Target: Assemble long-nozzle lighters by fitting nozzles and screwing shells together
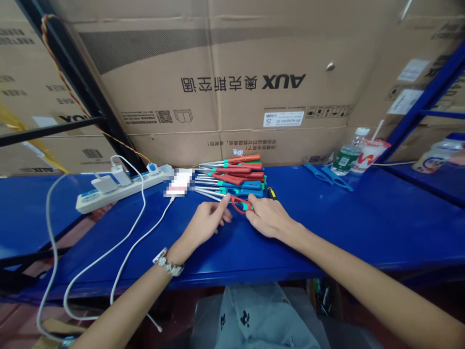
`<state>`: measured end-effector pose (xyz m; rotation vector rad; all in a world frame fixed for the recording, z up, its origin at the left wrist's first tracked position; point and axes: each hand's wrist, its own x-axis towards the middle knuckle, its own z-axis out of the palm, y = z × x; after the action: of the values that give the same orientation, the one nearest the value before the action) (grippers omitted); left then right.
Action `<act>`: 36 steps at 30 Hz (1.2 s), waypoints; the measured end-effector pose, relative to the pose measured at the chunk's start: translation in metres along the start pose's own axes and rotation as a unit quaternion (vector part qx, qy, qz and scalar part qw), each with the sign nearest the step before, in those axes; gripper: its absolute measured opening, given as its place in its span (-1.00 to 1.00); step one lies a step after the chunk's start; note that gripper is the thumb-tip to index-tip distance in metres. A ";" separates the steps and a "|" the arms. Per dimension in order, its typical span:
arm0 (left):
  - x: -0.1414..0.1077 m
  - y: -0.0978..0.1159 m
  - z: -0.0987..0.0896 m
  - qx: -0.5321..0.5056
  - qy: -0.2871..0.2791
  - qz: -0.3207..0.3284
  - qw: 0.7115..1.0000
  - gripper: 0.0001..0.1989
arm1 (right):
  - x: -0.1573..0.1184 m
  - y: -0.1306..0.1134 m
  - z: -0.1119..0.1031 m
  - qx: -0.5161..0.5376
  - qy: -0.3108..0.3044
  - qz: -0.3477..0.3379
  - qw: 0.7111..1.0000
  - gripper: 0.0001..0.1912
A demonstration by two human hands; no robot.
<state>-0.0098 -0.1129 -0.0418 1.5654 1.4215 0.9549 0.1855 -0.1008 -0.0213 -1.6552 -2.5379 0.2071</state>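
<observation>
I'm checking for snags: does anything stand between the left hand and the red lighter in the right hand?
Nothing visible: the left hand is right beside the red lighter that the right hand grips.

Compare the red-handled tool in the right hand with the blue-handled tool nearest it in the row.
The red-handled tool has a red handle; the blue-handled tool a blue one. The right hand grips the red-handled tool, while the blue-handled tool lies in the row. The red-handled tool is nearer the person than the blue-handled tool. Both show green parts.
</observation>
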 end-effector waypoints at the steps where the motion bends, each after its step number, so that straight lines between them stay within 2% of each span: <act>1: 0.004 0.001 0.005 -0.044 0.002 -0.003 0.999 -0.38 | -0.001 -0.003 0.000 0.013 0.005 0.005 1.000 -0.71; 4: 0.017 0.006 0.020 -0.160 0.019 0.009 0.987 -0.42 | -0.002 -0.011 0.003 0.051 0.014 0.021 0.998 -0.69; 7: 0.025 0.014 0.036 -0.266 0.047 0.007 0.963 -0.49 | -0.002 -0.018 0.009 0.089 0.015 0.019 0.996 -0.63; 11: 0.029 0.029 0.046 -0.339 0.078 0.043 0.937 -0.63 | 0.000 -0.026 0.013 0.144 0.016 -0.005 0.989 -0.58; 14: 0.034 0.040 0.039 -0.358 0.055 0.055 0.931 -0.68 | 0.000 -0.027 0.012 0.194 0.020 -0.035 0.980 -0.52; 18: 0.044 0.049 0.003 -0.390 -0.019 0.011 0.920 -0.64 | 0.000 -0.015 0.012 0.283 0.011 -0.099 0.954 -0.60; 20: 0.046 0.049 -0.022 -0.363 -0.071 -0.019 0.929 -0.62 | 0.005 -0.005 0.014 0.330 0.010 -0.101 0.939 -0.54; 22: 0.046 0.045 -0.044 -0.303 -0.125 -0.046 0.944 -0.61 | 0.013 0.002 0.015 0.345 0.028 -0.073 0.935 -0.61; 25: 0.043 0.034 -0.067 -0.213 -0.122 -0.048 0.968 -0.61 | 0.030 0.004 0.011 0.261 0.078 -0.067 0.960 -0.84; 29: 0.041 0.020 -0.074 -0.127 -0.084 -0.026 0.988 -0.61 | 0.064 -0.011 0.002 0.112 0.105 -0.117 0.981 -0.83; 32: 0.042 0.012 -0.073 -0.061 -0.072 -0.026 0.995 -0.64 | 0.092 -0.027 0.002 0.002 0.097 -0.181 0.979 -0.75; 36: 0.046 0.004 -0.071 0.041 -0.070 -0.005 0.997 -0.72 | 0.116 -0.038 0.008 -0.062 0.081 -0.210 0.972 -0.84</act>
<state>-0.0691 -0.0628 -0.0089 1.6498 1.3853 0.7732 0.1028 -0.0103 -0.0211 -1.0730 -2.7385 -0.1190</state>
